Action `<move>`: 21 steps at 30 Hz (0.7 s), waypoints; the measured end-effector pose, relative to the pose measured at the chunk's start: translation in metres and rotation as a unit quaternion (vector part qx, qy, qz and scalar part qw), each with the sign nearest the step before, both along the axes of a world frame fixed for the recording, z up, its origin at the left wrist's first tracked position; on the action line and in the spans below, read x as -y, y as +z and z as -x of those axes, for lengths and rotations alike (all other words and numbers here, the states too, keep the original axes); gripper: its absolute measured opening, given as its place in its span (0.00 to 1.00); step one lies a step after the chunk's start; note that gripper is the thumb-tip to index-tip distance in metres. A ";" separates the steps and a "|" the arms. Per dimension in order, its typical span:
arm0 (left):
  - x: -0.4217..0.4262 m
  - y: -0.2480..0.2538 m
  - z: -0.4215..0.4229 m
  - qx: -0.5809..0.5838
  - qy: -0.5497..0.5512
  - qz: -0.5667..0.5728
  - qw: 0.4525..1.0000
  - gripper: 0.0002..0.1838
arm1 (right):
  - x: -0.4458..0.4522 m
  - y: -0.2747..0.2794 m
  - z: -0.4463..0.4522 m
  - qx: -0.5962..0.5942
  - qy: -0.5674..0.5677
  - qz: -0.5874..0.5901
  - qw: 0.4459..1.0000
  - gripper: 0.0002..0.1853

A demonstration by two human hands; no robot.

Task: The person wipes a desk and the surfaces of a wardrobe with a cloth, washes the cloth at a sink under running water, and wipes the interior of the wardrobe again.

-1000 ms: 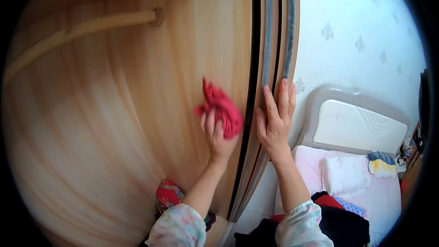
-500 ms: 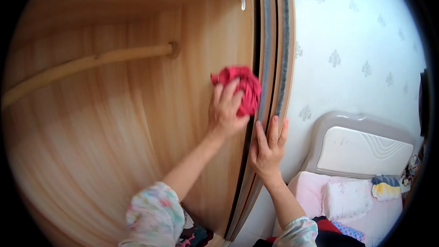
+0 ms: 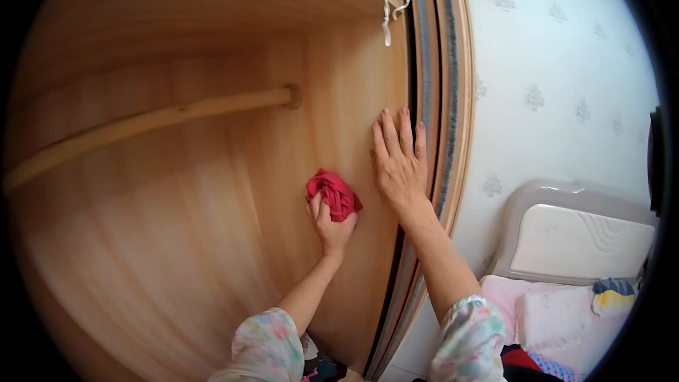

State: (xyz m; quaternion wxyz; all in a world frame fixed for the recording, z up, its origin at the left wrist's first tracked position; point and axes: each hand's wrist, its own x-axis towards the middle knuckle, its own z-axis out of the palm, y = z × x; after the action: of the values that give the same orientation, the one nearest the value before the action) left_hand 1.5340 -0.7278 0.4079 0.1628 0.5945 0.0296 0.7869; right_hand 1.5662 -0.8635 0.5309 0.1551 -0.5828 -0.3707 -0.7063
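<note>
A crumpled red cloth (image 3: pixel 335 192) is bunched in my left hand (image 3: pixel 329 230), against the wooden side panel (image 3: pixel 339 113) of a wardrobe. My fingers curl around its lower part. To the right and higher up, my right hand (image 3: pixel 400 163) lies flat on the same panel near its front edge, fingers stretched upward and holding nothing. Close to its fingertips run the sliding door edges (image 3: pixel 444 64) with grey brush strips.
A wooden hanging rod (image 3: pixel 163 119) crosses the wardrobe's inside, below a shelf (image 3: pixel 233 0). White cords (image 3: pixel 387 21) dangle from the shelf. Dark fabric (image 3: pixel 322 368) lies at the wardrobe's bottom. A bed with a pale headboard (image 3: pixel 580 240) stands at the right.
My left hand has moved the red cloth down and left, away from the panel's front edge. My right hand has gone from the door edges up onto the panel. The view has shifted slightly.
</note>
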 end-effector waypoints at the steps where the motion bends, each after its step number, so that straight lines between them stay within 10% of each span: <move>1: -0.003 -0.004 0.007 -0.027 -0.005 0.006 1.000 0.28 | -0.003 -0.001 0.003 -0.006 -0.038 0.011 0.999 0.24; 9: -0.007 0.159 0.024 -0.025 0.036 -0.187 0.981 0.23 | -0.001 0.001 0.015 -0.016 -0.108 0.036 0.993 0.27; 13: -0.020 0.211 0.036 -0.028 -0.036 -0.102 0.994 0.25 | 0.002 0.003 0.020 -0.021 -0.101 0.037 0.994 0.27; 21: -0.049 -0.100 0.042 0.023 -0.093 0.258 0.961 0.28 | 0.008 0.007 0.036 -0.022 -0.070 0.019 0.997 0.27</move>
State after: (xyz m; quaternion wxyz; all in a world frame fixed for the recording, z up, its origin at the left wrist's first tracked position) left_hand 1.4918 -0.6785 0.3074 0.3838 0.5142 0.1723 0.7474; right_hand 1.5304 -0.8715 0.5380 0.1025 -0.6254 -0.3390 -0.6953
